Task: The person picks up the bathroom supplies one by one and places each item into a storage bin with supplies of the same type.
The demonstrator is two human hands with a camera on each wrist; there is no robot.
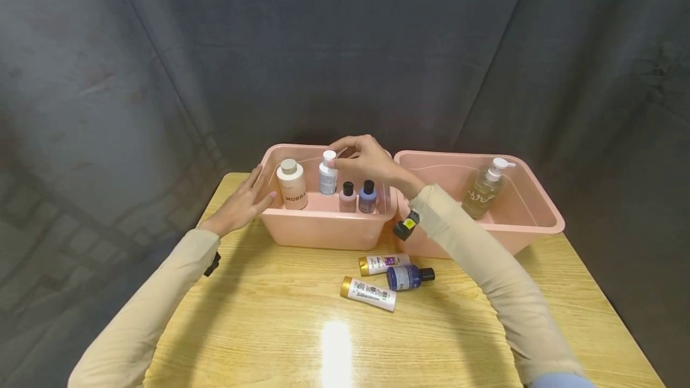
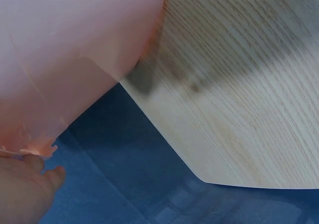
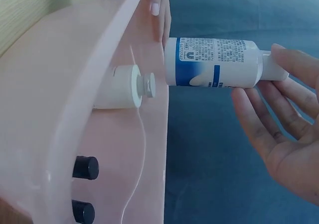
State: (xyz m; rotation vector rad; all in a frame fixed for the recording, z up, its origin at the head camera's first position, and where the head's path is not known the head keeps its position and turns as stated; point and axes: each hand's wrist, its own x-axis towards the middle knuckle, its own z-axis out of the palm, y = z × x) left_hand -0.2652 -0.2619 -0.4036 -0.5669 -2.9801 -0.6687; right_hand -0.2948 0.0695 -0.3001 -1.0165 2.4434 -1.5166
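White bottle (image 1: 327,183): hangs cap-up from the right hand (image 1: 366,160), over the left bin (image 1: 323,231). In the right wrist view its base lines up with the far rim; contact cannot be told.
Right fingers: thumb and fingertips pinch the cap (image 1: 329,155); the body below looks mostly unsupported.
Cap grip: likely weak point. A smooth or loose cap could slip or twist, dropping the bottle or letting it swing.
Bottle base: could catch the far rim if lowered too far back, tipping it in the pinch.
Left hand (image 1: 237,205): lies over the left end of the left bin, fingers mostly straight on the rim. Uneven pressing there could skid or tilt the bin.
Bin neighbours: cream bottle (image 1: 293,187) to the left; pink bottle (image 1: 347,201) and blue bottle (image 1: 368,199) nearer and to the right, all upright. The small pair, judged the tippier, would probably topple if struck.
Right wrist: black camera (image 1: 405,226) near where the left bin meets the right bin (image 1: 530,193); a low pull-back could knock a rim.
Near table: dark blue bottle (image 1: 404,278) on its side by two gold-capped tubes; round, so a bump might roll it.
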